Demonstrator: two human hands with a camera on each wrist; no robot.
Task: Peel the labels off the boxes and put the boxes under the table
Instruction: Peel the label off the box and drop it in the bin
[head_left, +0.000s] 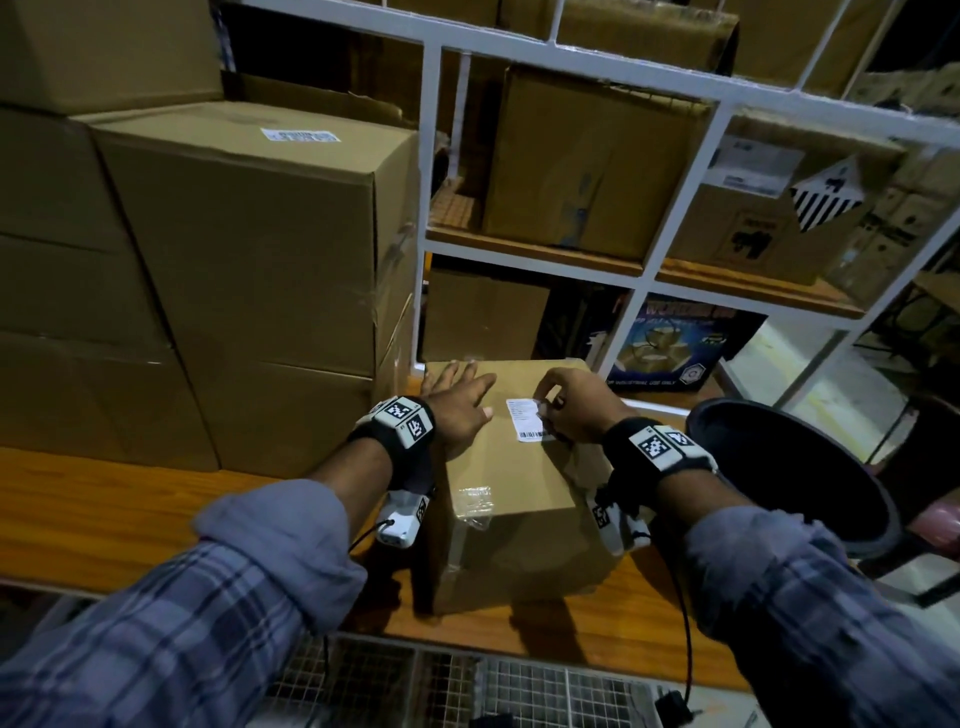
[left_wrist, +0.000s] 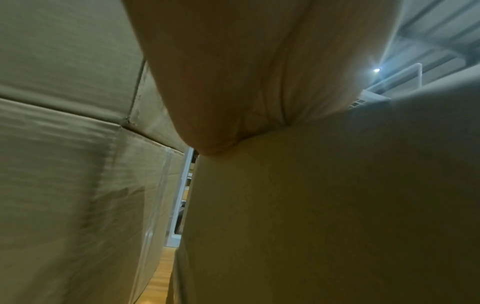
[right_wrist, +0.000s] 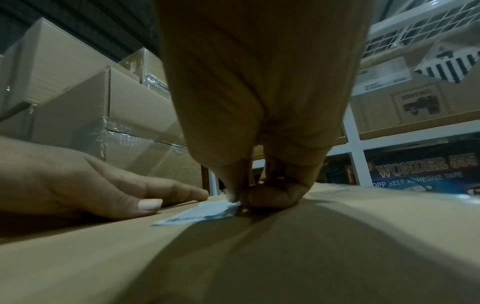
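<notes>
A brown cardboard box (head_left: 511, 499) stands on the wooden table (head_left: 104, 514). A white barcode label (head_left: 525, 419) is stuck on its top. My left hand (head_left: 457, 400) lies flat on the left part of the box top, fingers straight, pressing it down. My right hand (head_left: 558, 410) is bent over the label's right edge. In the right wrist view its thumb and forefinger pinch that edge of the label (right_wrist: 200, 214), which is slightly lifted, with the left hand (right_wrist: 103, 191) flat beside it. The left wrist view shows only palm (left_wrist: 246, 72) against the box (left_wrist: 324, 205).
Large stacked cartons (head_left: 249, 249) crowd the table's left, close to the box. A white shelf frame (head_left: 649, 280) with more boxes stands behind. A black round bin (head_left: 800, 467) sits at the right. Wire mesh (head_left: 467, 686) lies below the table's front edge.
</notes>
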